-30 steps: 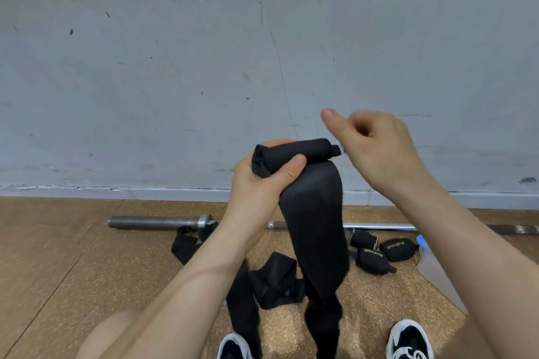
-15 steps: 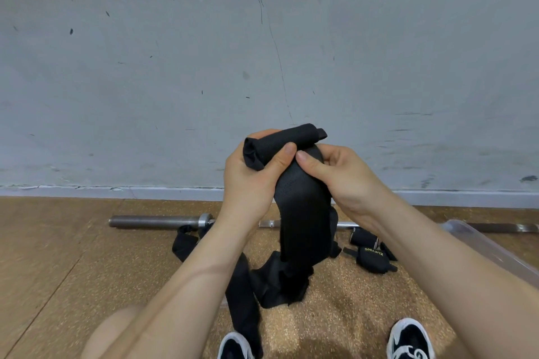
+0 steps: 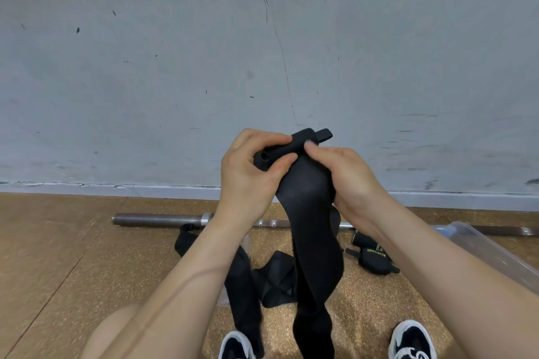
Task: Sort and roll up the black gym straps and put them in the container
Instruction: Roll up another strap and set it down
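Note:
A wide black gym strap [image 3: 309, 230] is held up in front of me, its top end rolled into a tight coil and its tail hanging down to the floor. My left hand [image 3: 250, 175] grips the left end of the roll, thumb across the front. On the other side, my right hand [image 3: 347, 178] pinches the roll with fingers over its top. More loose black straps [image 3: 271, 277] lie tangled on the floor below. Rolled straps with yellow lettering [image 3: 374, 259] sit on the floor to the right. A clear plastic container [image 3: 490, 251] lies at far right, partly behind my right forearm.
A steel barbell [image 3: 163, 219] lies along the foot of the grey wall. The floor is brown cork-like matting. My black-and-white shoes [image 3: 411, 339] show at the bottom edge, and my bare knee sits at lower left.
My right hand came down from the air onto the roll and now pinches it. The roll has been turned further and the hanging tail has shifted.

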Available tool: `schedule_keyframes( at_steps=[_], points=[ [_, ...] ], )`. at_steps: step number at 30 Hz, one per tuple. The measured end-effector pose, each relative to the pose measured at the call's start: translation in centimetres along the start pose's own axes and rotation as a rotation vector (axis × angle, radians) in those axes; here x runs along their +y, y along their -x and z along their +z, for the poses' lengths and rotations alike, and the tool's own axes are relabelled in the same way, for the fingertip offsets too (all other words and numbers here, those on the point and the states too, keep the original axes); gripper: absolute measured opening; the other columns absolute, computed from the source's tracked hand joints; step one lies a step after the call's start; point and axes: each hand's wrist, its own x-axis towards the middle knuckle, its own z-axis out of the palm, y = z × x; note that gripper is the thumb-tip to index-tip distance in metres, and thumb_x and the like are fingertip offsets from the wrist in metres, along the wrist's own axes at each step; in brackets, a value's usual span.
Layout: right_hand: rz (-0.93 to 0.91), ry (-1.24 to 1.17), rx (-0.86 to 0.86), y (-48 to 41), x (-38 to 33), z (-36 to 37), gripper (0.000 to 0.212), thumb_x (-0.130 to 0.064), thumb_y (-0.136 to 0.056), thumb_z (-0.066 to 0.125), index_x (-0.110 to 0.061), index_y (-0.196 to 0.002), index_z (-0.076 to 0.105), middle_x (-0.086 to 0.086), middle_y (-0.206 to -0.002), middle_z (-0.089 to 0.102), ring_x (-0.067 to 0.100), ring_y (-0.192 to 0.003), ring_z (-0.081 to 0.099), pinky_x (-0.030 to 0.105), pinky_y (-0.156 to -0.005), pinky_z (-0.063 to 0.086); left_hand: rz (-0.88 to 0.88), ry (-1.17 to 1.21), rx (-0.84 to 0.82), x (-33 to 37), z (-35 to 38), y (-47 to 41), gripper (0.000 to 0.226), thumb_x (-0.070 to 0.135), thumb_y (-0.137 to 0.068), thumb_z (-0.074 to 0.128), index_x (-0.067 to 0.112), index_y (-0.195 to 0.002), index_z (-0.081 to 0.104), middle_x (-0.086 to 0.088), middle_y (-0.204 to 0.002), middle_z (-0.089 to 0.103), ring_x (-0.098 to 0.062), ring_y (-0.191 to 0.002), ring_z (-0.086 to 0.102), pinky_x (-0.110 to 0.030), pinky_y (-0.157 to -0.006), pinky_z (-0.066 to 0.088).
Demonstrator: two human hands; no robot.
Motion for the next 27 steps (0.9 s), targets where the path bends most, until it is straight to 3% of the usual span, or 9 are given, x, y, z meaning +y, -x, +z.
schedule_keyframes(
  at_steps=[3, 6, 8, 13, 15, 18, 21, 24, 27],
  points=[
    [0.005, -0.020, 0.005, 0.1, -0.1, 0.1, 0.059, -0.059, -0.080, 0.063, -0.004, -0.099, 0.077, 0.018, -0.098, 0.075, 0.028, -0.091, 0.073, 0.035, -0.079, 0.055, 0.059, 0.037, -0.054, -0.1, 0.0, 0.2, 0.032, 0.001, -0.075, 0.081, 0.027, -0.090, 0.071, -0.002, -0.098, 0.061, -0.001, -0.092, 0.059, -0.011, -0.082, 0.043],
    [-0.013, -0.046, 0.040, 0.0, -0.1, -0.1, 0.046, -0.047, -0.090, 0.064, -0.003, -0.097, 0.076, 0.014, -0.086, 0.075, 0.023, -0.079, 0.072, 0.026, -0.064, 0.055, 0.053, 0.058, -0.147, 0.2, 0.1, 0.5, 0.022, 0.009, -0.082, 0.077, 0.027, -0.094, 0.074, 0.002, -0.103, 0.060, -0.002, -0.094, 0.059, -0.012, -0.082, 0.043],
    [-0.042, -0.038, 0.045, -0.2, 0.0, -0.4, 0.039, -0.040, -0.094, 0.062, -0.003, -0.098, 0.076, 0.015, -0.089, 0.076, 0.023, -0.080, 0.072, 0.027, -0.066, 0.055, -0.007, 0.080, -0.217, 0.4, -0.2, 0.5, 0.014, 0.018, -0.088, 0.070, 0.026, -0.098, 0.076, 0.004, -0.108, 0.061, -0.001, -0.095, 0.059, -0.014, -0.079, 0.044],
    [-0.131, 0.215, -0.053, -0.5, -0.4, -1.1, 0.033, -0.037, -0.098, 0.058, -0.008, -0.097, 0.073, 0.009, -0.092, 0.077, 0.019, -0.083, 0.073, 0.030, -0.076, 0.057, -0.275, 0.258, -0.231, 0.7, -3.2, -1.2, 0.009, 0.013, -0.089, 0.067, 0.013, -0.089, 0.077, 0.001, -0.099, 0.076, -0.009, -0.098, 0.069, -0.022, -0.086, 0.050],
    [-0.146, 0.316, -0.135, -0.6, -0.3, -1.3, 0.034, -0.043, -0.096, 0.059, -0.011, -0.100, 0.072, 0.008, -0.094, 0.077, 0.022, -0.089, 0.074, 0.039, -0.083, 0.057, -0.292, 0.215, -0.321, 1.0, -3.8, -1.4, 0.021, 0.027, -0.082, 0.069, 0.020, -0.101, 0.072, 0.004, -0.101, 0.075, -0.006, -0.098, 0.070, -0.018, -0.083, 0.052],
    [-0.159, 0.354, -0.205, -0.4, -0.3, -1.1, 0.042, -0.051, -0.087, 0.058, -0.015, -0.103, 0.071, 0.008, -0.096, 0.076, 0.025, -0.091, 0.074, 0.044, -0.085, 0.057, -0.313, 0.216, -0.540, 1.2, -3.2, -1.0, 0.036, 0.029, -0.075, 0.070, 0.028, -0.111, 0.067, 0.008, -0.104, 0.075, -0.007, -0.100, 0.070, -0.020, -0.082, 0.054],
    [-0.183, 0.419, -0.208, -0.4, -0.3, -0.9, 0.049, -0.058, -0.087, 0.054, -0.015, -0.104, 0.069, 0.006, -0.096, 0.076, 0.023, -0.090, 0.073, 0.046, -0.085, 0.057, -0.255, 0.156, -0.517, 1.0, -2.8, -0.8, 0.034, 0.022, -0.080, 0.075, 0.034, -0.110, 0.066, 0.013, -0.106, 0.075, -0.006, -0.102, 0.069, -0.024, -0.088, 0.055],
    [-0.137, 0.433, -0.182, -0.7, 0.2, -0.9, 0.066, -0.072, -0.083, 0.055, -0.012, -0.105, 0.068, 0.010, -0.096, 0.075, 0.026, -0.089, 0.073, 0.052, -0.087, 0.057, -0.109, -0.116, -0.467, 0.5, -2.7, -0.8, 0.038, 0.025, -0.083, 0.078, 0.050, -0.107, 0.062, 0.024, -0.106, 0.071, 0.002, -0.101, 0.066, -0.029, -0.091, 0.055],
    [-0.057, 0.381, -0.179, -0.9, 0.6, -0.7, 0.063, -0.074, -0.078, 0.056, -0.017, -0.097, 0.073, 0.005, -0.091, 0.077, 0.023, -0.088, 0.074, 0.046, -0.085, 0.058, 0.025, -0.303, -0.471, 0.2, -2.3, -0.4, 0.035, 0.035, -0.083, 0.075, 0.039, -0.116, 0.064, 0.019, -0.108, 0.070, -0.002, -0.102, 0.064, -0.034, -0.090, 0.053]
  ],
)
